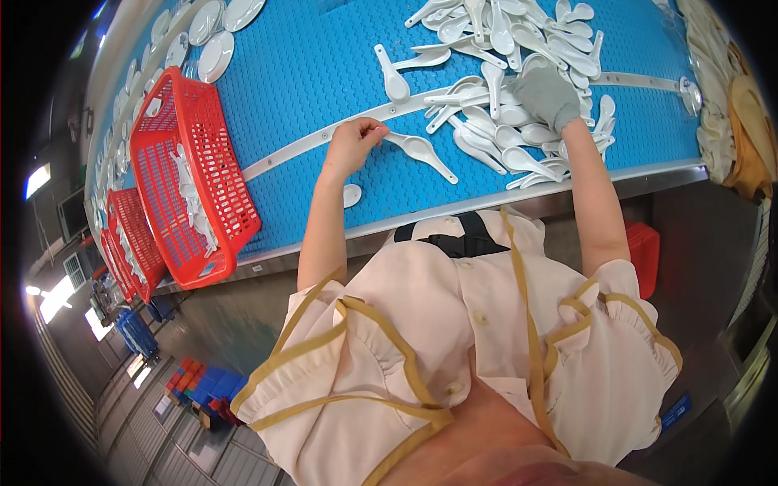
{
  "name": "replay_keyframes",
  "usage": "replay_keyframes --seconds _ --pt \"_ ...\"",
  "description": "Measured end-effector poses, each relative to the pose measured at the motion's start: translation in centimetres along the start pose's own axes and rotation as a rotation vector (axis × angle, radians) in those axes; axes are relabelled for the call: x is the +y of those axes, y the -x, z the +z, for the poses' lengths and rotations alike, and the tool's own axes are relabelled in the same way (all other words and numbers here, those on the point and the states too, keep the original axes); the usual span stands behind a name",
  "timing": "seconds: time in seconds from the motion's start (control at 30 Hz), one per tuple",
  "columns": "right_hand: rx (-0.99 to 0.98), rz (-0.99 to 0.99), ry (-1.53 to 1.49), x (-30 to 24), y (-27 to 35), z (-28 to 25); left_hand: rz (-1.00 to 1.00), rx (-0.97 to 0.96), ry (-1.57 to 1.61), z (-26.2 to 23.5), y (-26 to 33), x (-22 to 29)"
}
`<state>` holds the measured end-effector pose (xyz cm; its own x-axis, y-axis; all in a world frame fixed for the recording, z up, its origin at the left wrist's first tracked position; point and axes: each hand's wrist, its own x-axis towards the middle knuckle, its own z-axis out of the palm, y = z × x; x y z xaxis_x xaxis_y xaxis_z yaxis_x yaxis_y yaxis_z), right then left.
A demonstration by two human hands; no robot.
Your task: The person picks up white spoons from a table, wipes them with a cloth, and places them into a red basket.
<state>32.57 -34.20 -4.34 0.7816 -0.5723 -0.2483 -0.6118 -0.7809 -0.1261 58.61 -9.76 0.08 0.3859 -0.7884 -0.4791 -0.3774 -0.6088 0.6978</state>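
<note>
My bare left hand [355, 147] is closed in a pinch, its fingertips at the near-left end of a white ceramic soup spoon [417, 149]. That spoon points down to the right over the blue conveyor belt [300, 89]. My right hand [545, 97], in a grey glove, rests on a heap of white spoons [486, 121]; its fingers are partly lost among them, so their grip does not show. Another white spoon [394, 81] lies at the heap's left side. A small white oval piece [352, 195] is on the belt below my left wrist.
A red plastic basket [235, 182] with white spoons inside stands at the left, with more red baskets [138, 235] beyond it. White plates [215, 57] line the far left. A pale curved strip [316, 136] crosses the belt. The metal edge [486, 200] runs before me.
</note>
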Motion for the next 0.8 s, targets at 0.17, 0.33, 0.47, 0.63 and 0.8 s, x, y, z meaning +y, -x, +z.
replay_keyframes --seconds 0.17,0.33,0.47,0.63,0.8 --pt "0.155 0.053 0.088 -1.2 3.0 -1.5 0.038 0.197 -0.035 -1.2 1.1 -0.7" --pt "0.220 0.087 0.173 -2.0 8.3 -4.3 0.066 0.402 0.113 -5.0 1.7 -5.2" --pt "0.304 0.002 0.234 -2.0 12.5 -3.4 0.012 0.416 0.292 -7.1 3.5 -5.0" --pt "0.442 -0.226 -0.080 -4.7 14.3 -1.9 -0.020 0.345 0.515 -7.9 5.4 -6.1" --pt "0.200 -0.269 -0.184 -9.5 13.3 -2.3 -0.007 0.268 0.576 -8.1 6.8 -6.1"
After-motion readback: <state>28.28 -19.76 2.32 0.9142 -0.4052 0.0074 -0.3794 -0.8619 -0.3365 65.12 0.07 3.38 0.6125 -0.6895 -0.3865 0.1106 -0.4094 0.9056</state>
